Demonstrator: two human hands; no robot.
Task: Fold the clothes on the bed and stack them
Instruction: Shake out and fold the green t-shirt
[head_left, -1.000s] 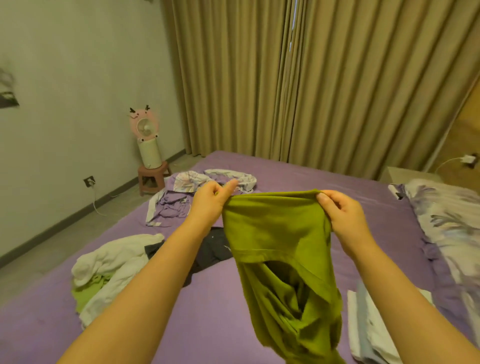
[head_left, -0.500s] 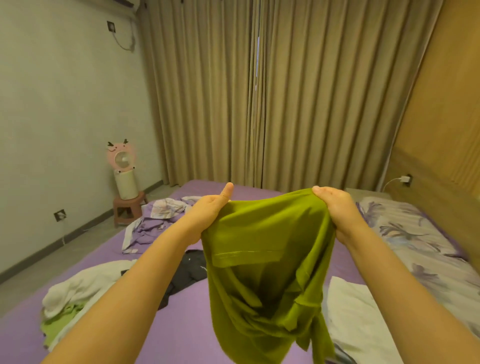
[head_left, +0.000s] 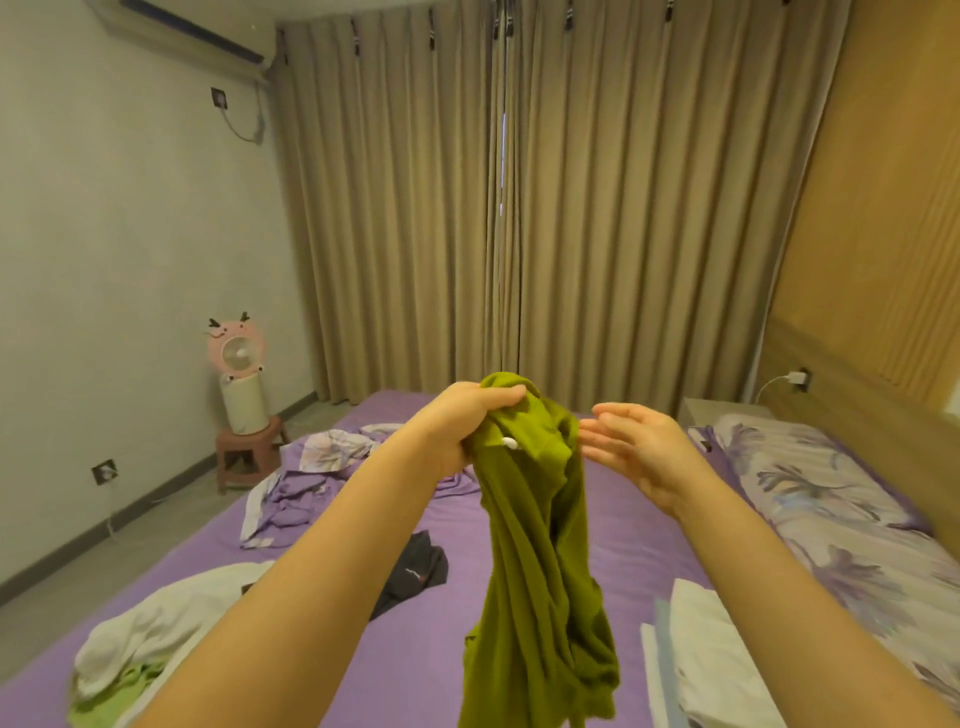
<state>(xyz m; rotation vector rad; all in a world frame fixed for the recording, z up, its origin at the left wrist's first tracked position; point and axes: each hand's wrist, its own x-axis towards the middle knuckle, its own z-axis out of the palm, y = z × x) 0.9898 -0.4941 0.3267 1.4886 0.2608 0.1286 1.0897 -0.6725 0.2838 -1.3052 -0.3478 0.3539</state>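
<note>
A: Shirt (head_left: 540, 545)?
B: Olive green, centre frame, bunched at its top in the left hand (head_left: 462, 426), the rest hanging in a twisted rope above the bed (head_left: 634, 525).

A: Left hand's state?
B: Fingers curled tight round the gathered cloth; thumb on top.

A: Right hand (head_left: 639, 447)?
B: Just right of the shirt, fingers straight and spread, holding nothing. Fingertips at the cloth's edge; cannot tell if they touch.

A: Other clothes?
B: White heap (head_left: 150, 634) lower left, a lime piece under it. Black garment (head_left: 415, 566) centre, behind the left forearm. Folded stack (head_left: 701, 654) lower right.

A: Surroundings?
B: Pillow (head_left: 831, 499) at right. Pink fan (head_left: 236, 353) at left, on a stool (head_left: 244, 452). Curtains (head_left: 519, 208) across the back.
</note>
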